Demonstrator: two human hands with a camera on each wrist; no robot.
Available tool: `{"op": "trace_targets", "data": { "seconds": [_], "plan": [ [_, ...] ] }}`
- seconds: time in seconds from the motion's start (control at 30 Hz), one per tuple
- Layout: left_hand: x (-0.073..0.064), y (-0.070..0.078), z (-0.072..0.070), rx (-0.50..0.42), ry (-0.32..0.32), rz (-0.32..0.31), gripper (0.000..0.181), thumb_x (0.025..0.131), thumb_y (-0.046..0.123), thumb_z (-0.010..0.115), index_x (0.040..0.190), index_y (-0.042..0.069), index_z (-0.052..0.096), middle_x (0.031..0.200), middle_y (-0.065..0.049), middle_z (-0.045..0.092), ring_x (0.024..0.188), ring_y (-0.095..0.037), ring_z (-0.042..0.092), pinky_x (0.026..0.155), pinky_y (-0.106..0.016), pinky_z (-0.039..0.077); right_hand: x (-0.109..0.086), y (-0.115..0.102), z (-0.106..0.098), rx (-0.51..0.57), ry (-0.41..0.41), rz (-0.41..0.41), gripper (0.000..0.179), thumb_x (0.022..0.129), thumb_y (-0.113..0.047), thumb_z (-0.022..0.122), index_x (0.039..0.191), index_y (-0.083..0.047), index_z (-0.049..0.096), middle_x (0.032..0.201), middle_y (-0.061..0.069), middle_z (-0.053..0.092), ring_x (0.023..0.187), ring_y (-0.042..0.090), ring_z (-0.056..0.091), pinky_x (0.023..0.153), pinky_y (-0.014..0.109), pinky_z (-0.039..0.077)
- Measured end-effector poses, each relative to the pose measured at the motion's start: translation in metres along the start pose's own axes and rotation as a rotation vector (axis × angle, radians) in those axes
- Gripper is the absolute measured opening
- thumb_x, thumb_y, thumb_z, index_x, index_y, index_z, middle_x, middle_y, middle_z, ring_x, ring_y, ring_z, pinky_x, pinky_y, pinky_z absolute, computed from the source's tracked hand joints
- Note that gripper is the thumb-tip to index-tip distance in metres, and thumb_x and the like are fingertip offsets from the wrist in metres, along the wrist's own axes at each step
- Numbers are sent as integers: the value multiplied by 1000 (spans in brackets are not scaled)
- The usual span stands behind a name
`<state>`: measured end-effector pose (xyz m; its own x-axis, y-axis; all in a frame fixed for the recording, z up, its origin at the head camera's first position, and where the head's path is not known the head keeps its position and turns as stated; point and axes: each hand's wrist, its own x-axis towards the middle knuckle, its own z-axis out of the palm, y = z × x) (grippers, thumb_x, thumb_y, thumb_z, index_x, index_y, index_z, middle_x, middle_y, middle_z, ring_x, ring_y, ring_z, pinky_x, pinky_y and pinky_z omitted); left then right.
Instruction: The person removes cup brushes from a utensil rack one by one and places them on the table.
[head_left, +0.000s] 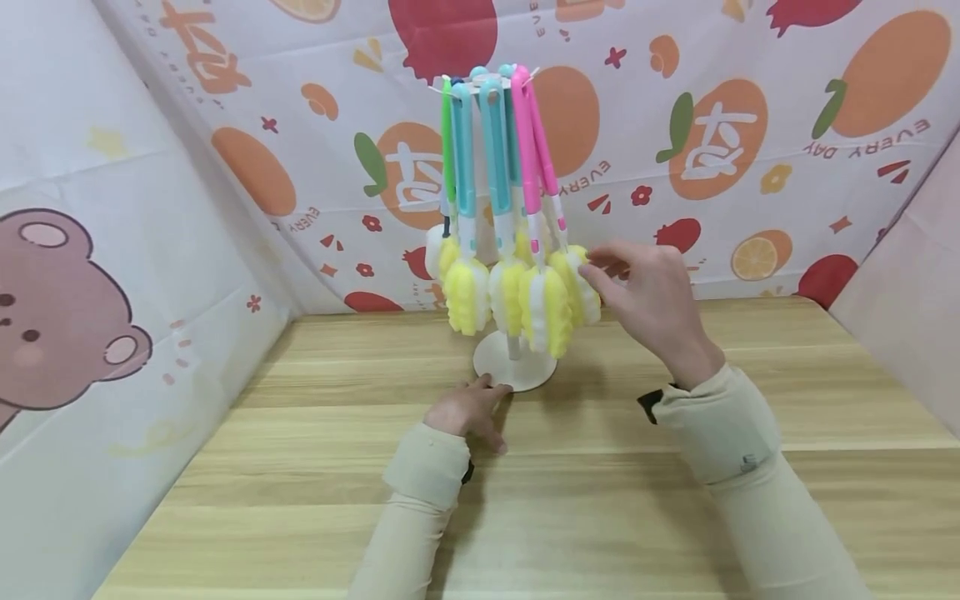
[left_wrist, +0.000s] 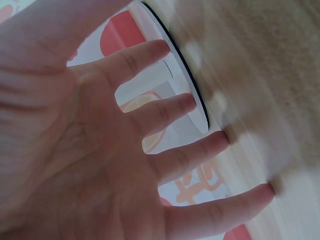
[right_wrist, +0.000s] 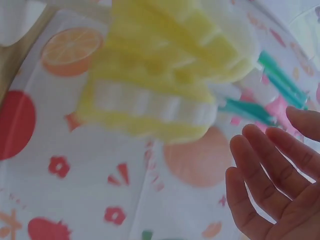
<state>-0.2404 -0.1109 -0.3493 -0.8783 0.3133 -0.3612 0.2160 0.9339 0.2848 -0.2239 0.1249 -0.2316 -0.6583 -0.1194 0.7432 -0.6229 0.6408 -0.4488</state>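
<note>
Several sponge bottle brushes hang heads down from a round white stand [head_left: 513, 346]. Their handles are teal, pink and green; most heads are yellow and white. My left hand [head_left: 468, 412] has its fingers spread at the front edge of the stand's base [left_wrist: 201, 119], two fingertips touching the rim in the left wrist view. Beside the rightmost sponge head [head_left: 587, 287], below a pink handle [head_left: 542, 137], is my right hand [head_left: 648, 292]. In the right wrist view its fingers [right_wrist: 262, 170] are loosely bent and hold nothing, apart from the yellow and white sponge heads [right_wrist: 155, 102].
The stand is on a light wood-grain table [head_left: 360, 467], near its back edge. A fruit-print cloth [head_left: 787, 217] hangs close behind. At the left, a white cloth with a pink bear [head_left: 60, 308] rises beside the table; another pale cloth [head_left: 915, 275] borders the right side.
</note>
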Motion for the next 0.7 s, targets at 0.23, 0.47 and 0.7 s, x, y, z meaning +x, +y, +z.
{"op": "trace_targets", "data": {
  "seconds": [0.23,0.47,0.7],
  "plan": [
    [-2,0,1,-3,-12,-1,89,78,24,90,154,19,45,164,-17,24,146,-48,26,109,-64,34,21,-16,15,46,-5,31,15,92,-4,73,103,6,76,95,18,75,75,32,70,70,43,55],
    [-3,0,1,5,6,2,88,78,24,91,154,18,46,163,-18,27,145,-47,29,109,-62,36,30,-19,25,65,2,75,19,92,-4,74,107,7,74,99,19,75,77,32,70,71,41,54],
    [-2,-1,2,-5,3,3,89,78,24,91,154,18,46,164,-18,26,145,-48,27,109,-63,34,33,-20,32,64,-9,144,26,92,-11,75,112,5,73,101,17,74,73,30,68,67,36,52]
  ]
}}
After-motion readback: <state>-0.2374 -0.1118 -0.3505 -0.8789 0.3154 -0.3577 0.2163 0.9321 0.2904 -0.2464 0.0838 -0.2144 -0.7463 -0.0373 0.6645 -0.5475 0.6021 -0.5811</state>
